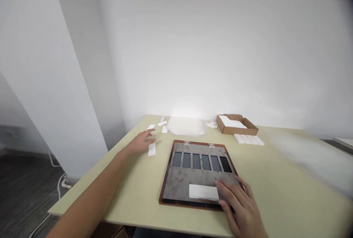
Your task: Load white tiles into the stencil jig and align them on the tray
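My left hand (142,141) lies open on the pale table, fingers spread and holding nothing. A loose white paper strip (151,150) sits just to the right of its heel. My right hand (237,205) rests open on the lower right of a speckled grey metal plate (198,183), which has a dark wooden frame, two hinges and six dark rectangular windows. A white rectangular piece (203,192) lies on that plate, with my right fingertips at or near its right end.
A cardboard tray (237,129) holds white pieces at the back, with several white bars (248,139) lined up in front of it. Several small white strips (162,123) lie at the far edge. A white wall (220,47) stands behind the table (278,179).
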Available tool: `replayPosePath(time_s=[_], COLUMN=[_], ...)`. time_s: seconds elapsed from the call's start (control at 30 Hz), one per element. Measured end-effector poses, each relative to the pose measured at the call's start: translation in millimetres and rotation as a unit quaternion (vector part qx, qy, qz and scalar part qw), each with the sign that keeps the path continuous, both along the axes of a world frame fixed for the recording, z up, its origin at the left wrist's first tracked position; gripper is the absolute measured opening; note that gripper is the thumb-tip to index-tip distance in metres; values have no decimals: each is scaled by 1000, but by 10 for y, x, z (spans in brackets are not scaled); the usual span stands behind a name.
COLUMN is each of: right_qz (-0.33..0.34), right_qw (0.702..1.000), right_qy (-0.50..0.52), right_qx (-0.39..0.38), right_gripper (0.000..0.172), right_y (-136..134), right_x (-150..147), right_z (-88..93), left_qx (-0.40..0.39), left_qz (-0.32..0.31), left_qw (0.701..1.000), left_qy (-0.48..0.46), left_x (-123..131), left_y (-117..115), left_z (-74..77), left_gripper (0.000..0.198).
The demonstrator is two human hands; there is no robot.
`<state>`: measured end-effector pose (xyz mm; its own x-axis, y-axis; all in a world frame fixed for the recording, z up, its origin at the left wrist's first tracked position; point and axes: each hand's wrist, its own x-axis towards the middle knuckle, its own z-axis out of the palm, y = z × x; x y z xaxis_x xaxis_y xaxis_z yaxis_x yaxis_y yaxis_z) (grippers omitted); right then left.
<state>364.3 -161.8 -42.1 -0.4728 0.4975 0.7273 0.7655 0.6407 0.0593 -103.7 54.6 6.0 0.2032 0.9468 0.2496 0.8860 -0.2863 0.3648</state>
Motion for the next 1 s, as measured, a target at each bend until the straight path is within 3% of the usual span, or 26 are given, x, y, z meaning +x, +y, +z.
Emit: replayPosePath(time_s=[0.17,0.3,0.63,0.8,0.9,1.0], right_qz=[-22,-21,-9,-9,-22,-31], right_qw=[997,994,992,989,986,983], right_qy=[74,106,124,144,163,176], right_qx=[-3,-15,-22,-21,-32,-41], right_gripper=[30,30,32,32,32,32], right_y=[48,62,52,51,49,48], right_x=[51,66,90,100,109,113], right_z=[-77,-131,-155,-143,-171,-184], left_qx=[-102,-138,-169,-161,-152,-151], left_qz=[-65,-83,-102,-186,-239,-266], left_qw=[988,977,971,965,955,948], left_qy=[97,143,135,92,83,85], left_x=[-65,29,221,580,903,1129], left_y=[-218,-268,-341,-539,-599,-566], left_z=[246,337,578,684,644,550], left_gripper=[41,41,42,53,71,73])
